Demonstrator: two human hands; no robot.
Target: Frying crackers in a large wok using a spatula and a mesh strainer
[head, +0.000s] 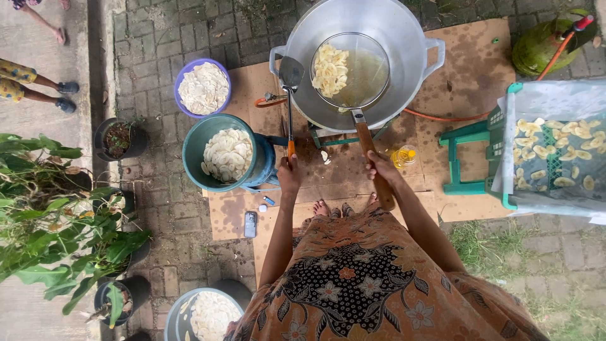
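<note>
Frying step, mid-lift: right hand (380,169) clamped on wooden handle of round wire-mesh skimmer (349,69), holding pale yellow chips (330,68) over big silver metal wok (360,38). Left hand (289,175) closed round flat metal spatula (291,72) w/ orange grip – blade resting at wok rim. Probably next: draining, then a steady swing toward green mesh crate (552,158) – no tilting.

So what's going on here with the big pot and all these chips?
A person stands over a large metal wok of oil. The right hand holds a wire skimmer by its wooden handle, lifting pale yellow chips. The left hand holds a metal spatula. Buckets of raw slices sit to the left; fried chips drain in a lined crate.
</note>
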